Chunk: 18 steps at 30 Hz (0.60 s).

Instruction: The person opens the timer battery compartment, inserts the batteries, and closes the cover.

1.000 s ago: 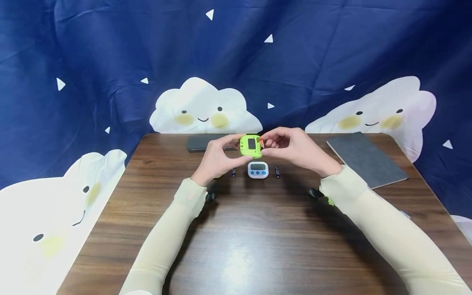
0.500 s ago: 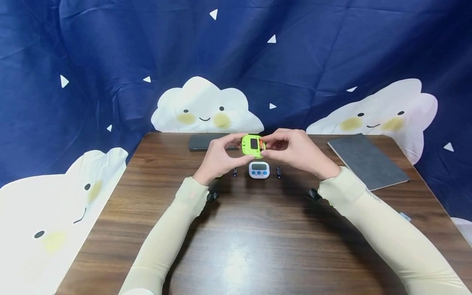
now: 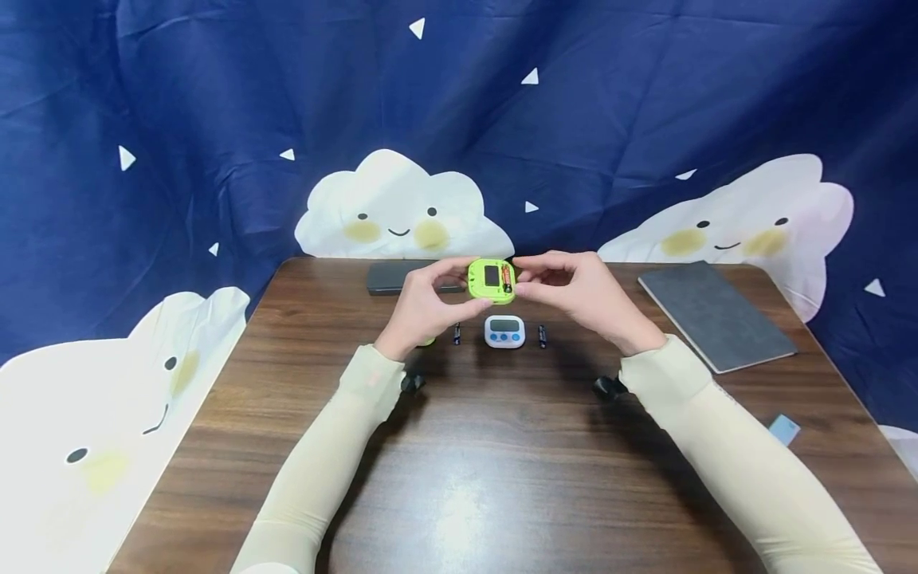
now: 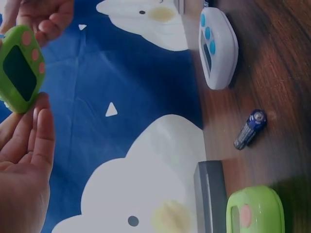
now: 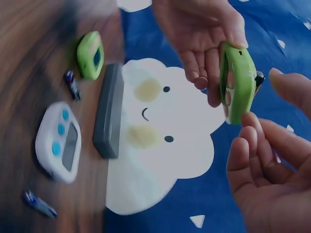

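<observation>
My left hand point(image 3: 430, 307) pinches a lime-green digital timer point(image 3: 482, 281) above the table, its back toward the head view. The left wrist view shows its front, with a dark screen and pink buttons. A red-and-black battery point(image 3: 507, 277) sits at the timer's open back; in the right wrist view its dark end point(image 5: 260, 77) sticks out at a tilt. My right hand point(image 3: 581, 291) is at the timer's right edge. In the right wrist view its thumb point(image 5: 286, 85) stands apart from the battery, while a fingertip point(image 5: 249, 118) is right at the timer's lower edge.
Below the hands, a white timer point(image 3: 504, 332) with blue buttons lies between two dark batteries, one left point(image 3: 457, 333) and one right point(image 3: 542, 336). Another green timer point(image 4: 255, 211) is near a dark grey case point(image 3: 390, 277). A grey notebook point(image 3: 717, 315) and light-blue object point(image 3: 785, 429) are at right.
My right hand pushed the battery into the timer's back, then its fingers came off it and drew slightly right. The left hand keeps its hold. The light-blue object shows more beside the right sleeve.
</observation>
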Tool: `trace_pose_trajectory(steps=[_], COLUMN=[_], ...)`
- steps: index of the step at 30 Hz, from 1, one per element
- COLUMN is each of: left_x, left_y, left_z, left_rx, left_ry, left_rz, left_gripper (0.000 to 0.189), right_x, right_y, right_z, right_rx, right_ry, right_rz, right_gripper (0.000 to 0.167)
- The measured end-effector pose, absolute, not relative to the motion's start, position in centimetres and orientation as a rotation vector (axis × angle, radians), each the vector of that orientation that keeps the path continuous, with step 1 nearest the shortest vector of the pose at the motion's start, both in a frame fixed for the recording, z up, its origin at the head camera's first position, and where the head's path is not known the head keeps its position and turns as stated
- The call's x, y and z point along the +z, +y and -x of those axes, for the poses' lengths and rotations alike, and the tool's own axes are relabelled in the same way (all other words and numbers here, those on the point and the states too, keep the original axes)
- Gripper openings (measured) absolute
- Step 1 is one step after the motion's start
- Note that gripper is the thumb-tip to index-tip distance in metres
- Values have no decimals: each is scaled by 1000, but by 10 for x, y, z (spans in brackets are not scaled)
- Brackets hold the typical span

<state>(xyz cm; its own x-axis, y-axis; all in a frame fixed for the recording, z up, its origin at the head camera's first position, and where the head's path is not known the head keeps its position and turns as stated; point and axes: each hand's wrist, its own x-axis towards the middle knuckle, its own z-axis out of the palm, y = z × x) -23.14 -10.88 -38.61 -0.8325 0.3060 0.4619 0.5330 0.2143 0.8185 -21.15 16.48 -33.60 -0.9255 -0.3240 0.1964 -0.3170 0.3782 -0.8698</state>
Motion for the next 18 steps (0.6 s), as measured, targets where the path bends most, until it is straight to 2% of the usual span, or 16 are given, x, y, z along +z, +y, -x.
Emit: trace_pose_trajectory(steps=[5, 18], left_x=[-386, -388], left_y=[-107, -107], left_z=[232, 232], left_rx=[-1714, -1733], left_ry=[-2277, -2260], left_rz=[808, 850], left_gripper=[59, 60], right_x=[-347, -353], right_y=[163, 155], right_z=[211, 212], right_rx=[-1838, -1968], right_ry=[2360, 2202], right_rz=[466, 388], right_gripper=[48, 46])
